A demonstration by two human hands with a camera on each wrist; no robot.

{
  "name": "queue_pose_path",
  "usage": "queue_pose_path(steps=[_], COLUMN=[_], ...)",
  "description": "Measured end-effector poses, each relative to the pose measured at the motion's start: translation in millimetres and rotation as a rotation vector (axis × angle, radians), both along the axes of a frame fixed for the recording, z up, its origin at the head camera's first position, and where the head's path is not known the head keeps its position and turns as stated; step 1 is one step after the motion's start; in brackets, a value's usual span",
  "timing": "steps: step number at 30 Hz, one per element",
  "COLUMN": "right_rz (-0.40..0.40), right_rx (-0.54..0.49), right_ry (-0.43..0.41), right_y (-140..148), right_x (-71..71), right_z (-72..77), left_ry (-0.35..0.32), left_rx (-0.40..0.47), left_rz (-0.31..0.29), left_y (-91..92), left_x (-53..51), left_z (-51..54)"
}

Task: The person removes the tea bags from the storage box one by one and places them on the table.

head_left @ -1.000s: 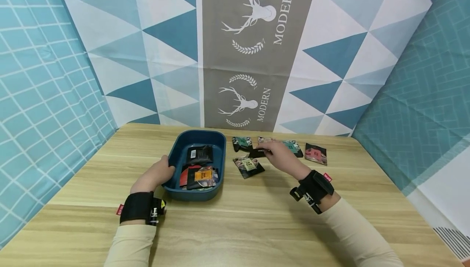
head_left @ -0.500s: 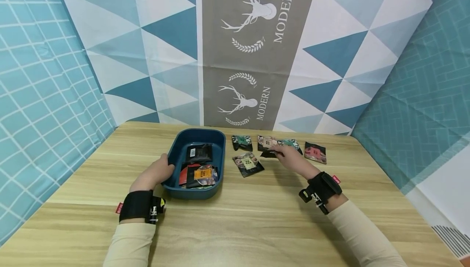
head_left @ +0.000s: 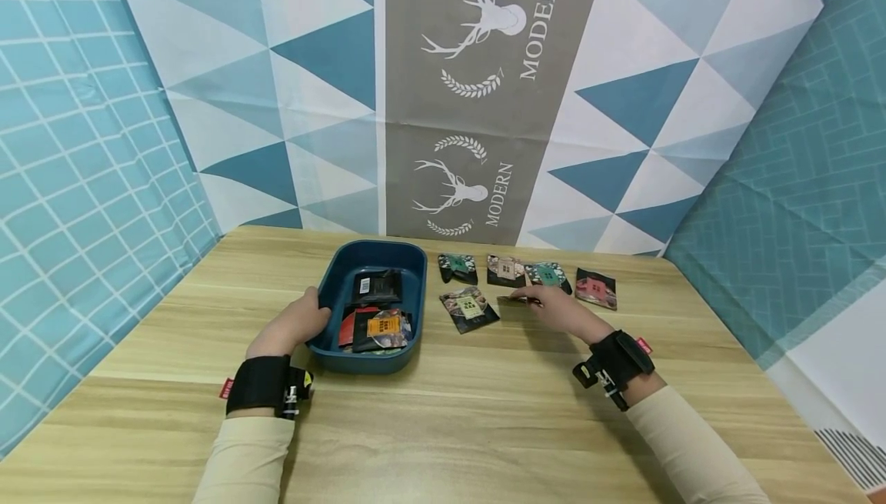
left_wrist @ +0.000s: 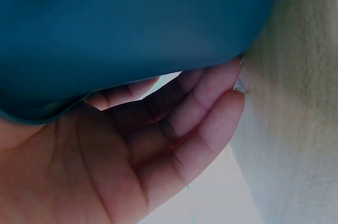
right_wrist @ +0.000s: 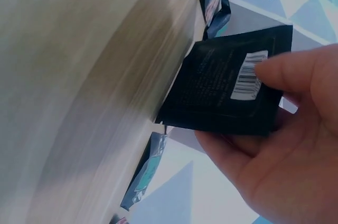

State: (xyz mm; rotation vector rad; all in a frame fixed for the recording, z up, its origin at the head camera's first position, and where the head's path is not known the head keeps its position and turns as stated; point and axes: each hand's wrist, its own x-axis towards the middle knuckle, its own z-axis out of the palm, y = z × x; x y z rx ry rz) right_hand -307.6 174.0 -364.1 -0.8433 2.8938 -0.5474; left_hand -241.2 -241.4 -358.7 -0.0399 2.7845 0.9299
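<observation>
Right hand [head_left: 562, 312] in a narrow pinch on a black packet [right_wrist: 227, 86]; thumb across the barcode face, other fingers behind; packet tilted on edge, its lower corner close over the table [head_left: 443, 427], contact not certain; just left of it, a yellow-green-label packet [head_left: 469, 308] lying on the wood; beyond, a far row, left to right: green-label packet [head_left: 457, 264] near the bin, beige-label packet [head_left: 505, 270], teal-label packet [head_left: 549, 276] close against the beige one, whether overlapping cannot tell, then red-label packet [head_left: 596, 288] a little apart at the right end; left hand [head_left: 291, 327] on the near left side of the blue bin [head_left: 367, 366], fingers curved along the outside of the wall, thumb not clear in the wrist view, bin upright on the table; inside, a barcode-side-up packet [head_left: 377, 286] towards the far end, an orange-label packet [head_left: 383, 328] on top of others at the near end, a red one [head_left: 348, 328] peeping out at its left; count beneath unclear; progress, by my judgement: partway; done, five packets lying spread on the wood; left, the one in the right hand, not yet flat, and the several in the bin; patterned cloth [head_left: 325, 104] stands behind it all.
</observation>
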Motion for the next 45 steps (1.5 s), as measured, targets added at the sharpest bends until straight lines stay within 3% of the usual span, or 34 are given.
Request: queue_pose_path(steps=[6, 11, 20, 32, 45], right_rz=[0.097, 0.181, 0.18, 0.119, 0.202], right_rx=[-0.001, 0.005, -0.002, 0.053, -0.026], right_ry=[-0.064, -0.061, -0.089, -0.136, -0.078], right_y=[1, 3, 4, 0, -10], right_x=[-2.0, -3.3, -4.6, -2.8, -1.4], right_z=[-5.2, -8.4, -8.2, -8.0, 4.5], left_ry=[-0.006, -0.019, -0.017, -0.019, -0.009], left_rx=[-0.001, -0.003, 0.003, -0.004, -0.012], left_rz=[-0.002, 0.0, 0.003, -0.001, 0.011], left_y=[-0.6, 0.0, -0.1, 0.9, 1.4], left_x=[1.3, 1.9, 2.5, 3.0, 1.3], left_z=[0.1, 0.3, 2.3, 1.9, -0.1])
